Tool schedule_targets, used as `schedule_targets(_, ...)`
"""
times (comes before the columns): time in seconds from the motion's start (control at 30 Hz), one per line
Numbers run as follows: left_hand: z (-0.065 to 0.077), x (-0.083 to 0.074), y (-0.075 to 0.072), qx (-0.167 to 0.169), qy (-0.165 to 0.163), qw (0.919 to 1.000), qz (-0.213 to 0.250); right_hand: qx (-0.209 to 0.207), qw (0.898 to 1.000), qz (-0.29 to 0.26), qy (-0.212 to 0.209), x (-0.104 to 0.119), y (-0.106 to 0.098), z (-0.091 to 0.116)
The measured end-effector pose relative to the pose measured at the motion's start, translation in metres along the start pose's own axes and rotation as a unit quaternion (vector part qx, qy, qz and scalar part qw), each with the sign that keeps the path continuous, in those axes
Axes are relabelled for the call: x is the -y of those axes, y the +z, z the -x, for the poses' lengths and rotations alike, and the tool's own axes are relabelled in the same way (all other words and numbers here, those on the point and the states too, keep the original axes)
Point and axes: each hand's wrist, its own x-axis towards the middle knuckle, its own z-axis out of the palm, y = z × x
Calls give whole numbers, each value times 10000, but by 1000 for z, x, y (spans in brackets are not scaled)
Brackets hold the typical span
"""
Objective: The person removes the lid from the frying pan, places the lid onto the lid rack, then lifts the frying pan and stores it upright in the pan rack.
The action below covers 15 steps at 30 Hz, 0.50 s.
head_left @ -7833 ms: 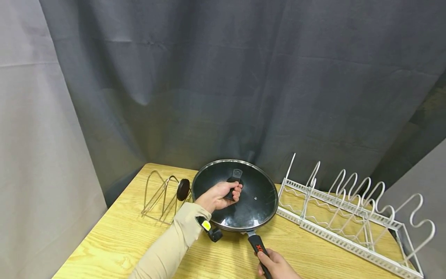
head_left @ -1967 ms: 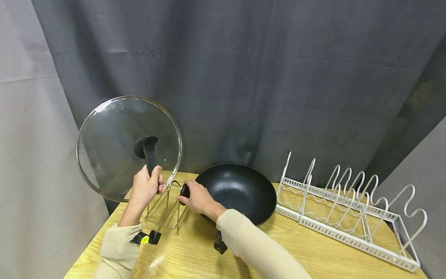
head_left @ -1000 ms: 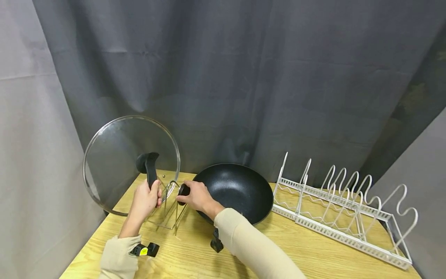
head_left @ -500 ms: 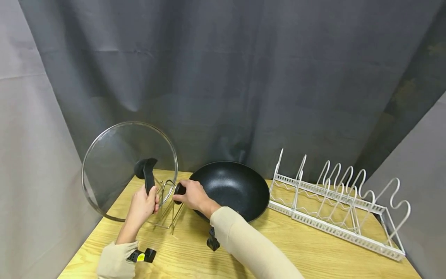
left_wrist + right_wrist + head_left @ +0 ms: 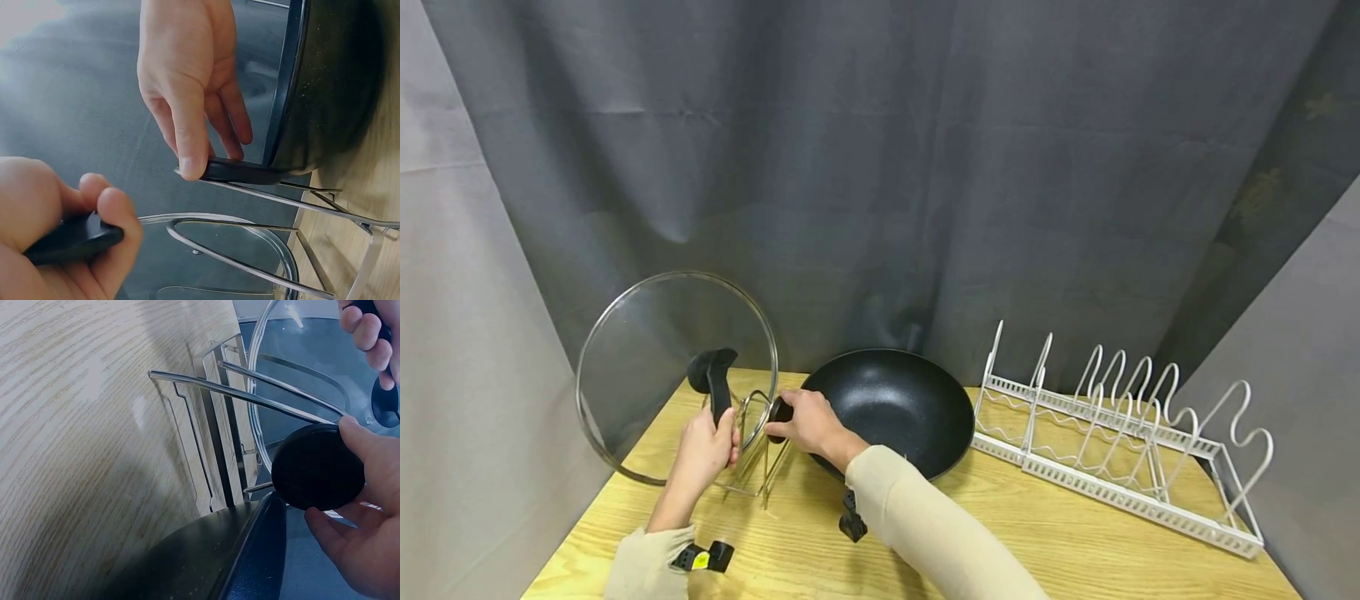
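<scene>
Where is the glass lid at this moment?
The glass lid is at left in the head view, held by the left hand at the small wire rack.

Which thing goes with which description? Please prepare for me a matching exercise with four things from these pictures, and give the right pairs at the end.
Things
1. glass lid
2. pan
3. white rack
4. round disc

Descriptions
A. rightmost of the four in the head view
B. held at its edge by the right hand
C. black, bowl-shaped and uncovered
D. gripped by its handle in the left hand

Right pairs: 1-D, 2-C, 3-A, 4-B
</scene>
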Motion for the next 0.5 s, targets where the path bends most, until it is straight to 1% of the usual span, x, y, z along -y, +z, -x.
schedule_targets(0.13, 1, 1, 2, 50, 38, 9999, -87, 15, 10000, -32, 16, 0, 0, 1)
schedule_targets(0.27, 1, 3, 4, 135, -78, 9999, 11, 20, 10000, 3, -18, -1, 2, 0)
schedule_targets(0.37, 1, 4, 4, 115, -123, 9998, 64, 28, 9999, 64, -104, -1, 2, -1)
schedule_targets(0.5, -2, 6, 4, 61, -63, 10000, -42, 41, 9998, 164, -144, 0, 0, -2)
